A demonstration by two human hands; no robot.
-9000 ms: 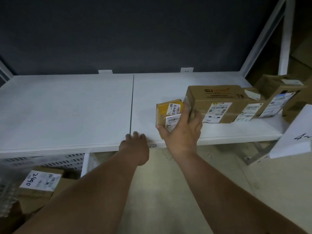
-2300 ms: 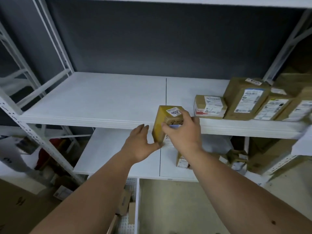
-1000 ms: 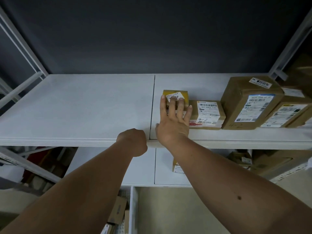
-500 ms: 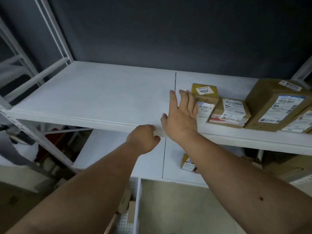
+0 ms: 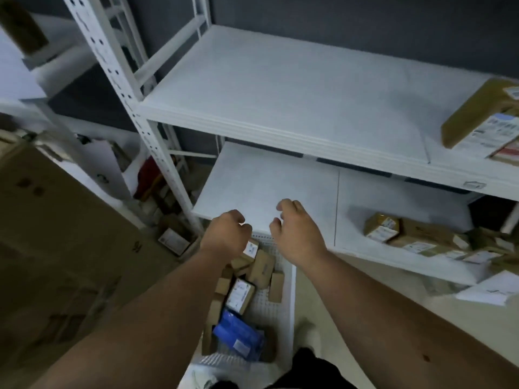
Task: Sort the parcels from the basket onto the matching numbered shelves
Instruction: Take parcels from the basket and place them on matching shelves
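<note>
Fingers loosely curled — nothing held

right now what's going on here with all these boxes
A person is sorting parcels from a white basket on the floor onto white shelves. Both hands are empty: the left hand and right hand hang loosely curled above the basket, which holds small cardboard boxes and a blue packet. Some parcels already sit at the right of the upper shelf and the lower shelf.
</note>
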